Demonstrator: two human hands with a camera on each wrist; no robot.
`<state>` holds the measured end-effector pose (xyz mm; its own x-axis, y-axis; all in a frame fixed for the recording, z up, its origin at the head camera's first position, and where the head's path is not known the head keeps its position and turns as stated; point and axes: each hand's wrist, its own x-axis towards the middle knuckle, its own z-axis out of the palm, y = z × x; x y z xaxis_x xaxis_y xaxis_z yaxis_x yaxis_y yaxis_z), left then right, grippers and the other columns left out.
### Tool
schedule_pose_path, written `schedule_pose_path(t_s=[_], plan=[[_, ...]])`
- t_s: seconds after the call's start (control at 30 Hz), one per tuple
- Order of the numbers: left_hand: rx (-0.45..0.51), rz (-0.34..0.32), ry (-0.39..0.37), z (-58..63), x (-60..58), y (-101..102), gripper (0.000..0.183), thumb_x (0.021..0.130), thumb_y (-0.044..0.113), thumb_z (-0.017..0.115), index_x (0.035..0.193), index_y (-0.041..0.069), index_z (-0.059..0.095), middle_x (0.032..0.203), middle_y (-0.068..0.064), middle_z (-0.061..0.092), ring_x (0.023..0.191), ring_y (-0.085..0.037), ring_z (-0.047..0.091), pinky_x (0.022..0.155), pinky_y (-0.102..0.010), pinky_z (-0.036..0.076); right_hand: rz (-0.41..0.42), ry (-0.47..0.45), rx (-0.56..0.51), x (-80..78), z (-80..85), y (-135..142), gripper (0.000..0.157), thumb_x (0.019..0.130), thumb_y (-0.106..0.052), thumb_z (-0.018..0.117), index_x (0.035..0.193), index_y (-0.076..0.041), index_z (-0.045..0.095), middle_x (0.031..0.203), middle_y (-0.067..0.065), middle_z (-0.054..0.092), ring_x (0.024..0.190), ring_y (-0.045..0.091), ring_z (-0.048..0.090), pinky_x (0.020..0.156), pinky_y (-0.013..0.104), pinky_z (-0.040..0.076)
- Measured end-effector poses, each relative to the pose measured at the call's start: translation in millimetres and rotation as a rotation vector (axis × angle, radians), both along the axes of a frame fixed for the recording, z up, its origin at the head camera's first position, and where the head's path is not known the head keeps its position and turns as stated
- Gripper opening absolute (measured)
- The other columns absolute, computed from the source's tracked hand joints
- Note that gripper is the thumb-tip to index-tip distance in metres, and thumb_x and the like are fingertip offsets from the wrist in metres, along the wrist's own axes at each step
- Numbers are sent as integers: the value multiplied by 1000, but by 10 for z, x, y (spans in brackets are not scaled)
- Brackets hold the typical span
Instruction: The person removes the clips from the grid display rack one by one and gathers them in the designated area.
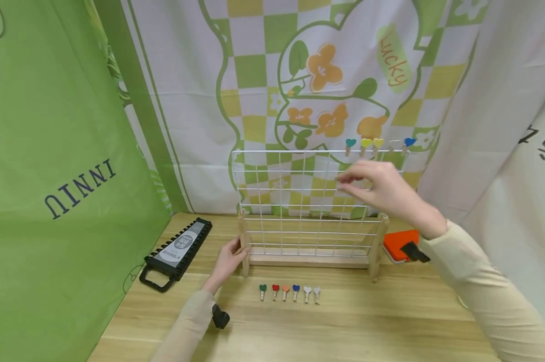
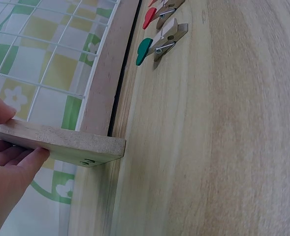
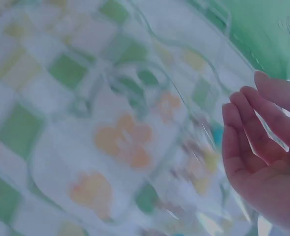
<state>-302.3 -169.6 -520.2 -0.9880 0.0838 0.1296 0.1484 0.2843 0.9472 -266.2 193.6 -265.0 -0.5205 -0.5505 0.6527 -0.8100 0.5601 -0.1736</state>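
Note:
A white wire grid rack with a wooden base bar (image 1: 308,259) stands upright on the table. My left hand (image 1: 229,257) grips the rack's left wooden side post (image 2: 85,142), thumb on one face and fingers on the other. Before the upper right of the grid, my right hand (image 1: 378,186) is raised, fingers loosely bent, holding nothing. Heart-topped clothespins are clipped along the top wire above it: a teal one (image 1: 351,144), two yellow ones (image 1: 366,145), a white one (image 1: 394,145) and a blue one (image 1: 409,143). In the right wrist view these pins are blurred.
In front of the rack lies a row of heart clothespins: green (image 1: 262,291), red (image 1: 275,291), orange (image 1: 285,292), dark blue (image 1: 296,292) and two white (image 1: 307,293). A black notched holder (image 1: 181,251) lies at left, an orange-red item (image 1: 399,245) at right. A patterned curtain (image 1: 249,70) hangs behind.

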Motion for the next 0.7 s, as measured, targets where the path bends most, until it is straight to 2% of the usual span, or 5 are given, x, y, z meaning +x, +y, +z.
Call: schedule_pose_path(t_s=[0.13,0.27,0.4,0.57,0.7], plan=[[-7,2,19,1,-7,-11,58,95,8,63,146,-8,40,146,-30,48,136,-43,47,112,-51,44,-66,123,-27,-87,505,82,17,81,2,77,97,-2,76,90,8,75,79,15,65,71,4,44],[-29,-1,31,-5,-7,-14,58,95,7,63,146,-8,39,145,-30,48,135,-43,49,112,-52,44,-151,136,24,-219,734,154,14,85,-2,75,98,0,76,90,11,74,80,21,65,67,5,40],[-22,-8,33,-6,1,-9,58,96,6,62,147,-9,38,146,-31,47,135,-45,48,112,-54,44,-207,58,116,-332,799,188,12,88,-8,74,99,-4,77,90,9,75,79,20,66,68,12,46],[-29,-7,18,-2,2,-7,59,96,9,62,147,-8,38,148,-30,46,137,-44,46,113,-52,43,-211,3,181,-407,794,189,7,90,-11,73,93,-10,78,87,2,76,75,15,66,72,26,57],[-31,-8,15,-16,-10,-10,59,96,9,62,147,-7,38,148,-29,45,137,-44,46,111,-51,44,-215,7,171,-422,783,183,5,89,-11,74,90,-12,78,83,0,76,70,10,65,70,25,57]])
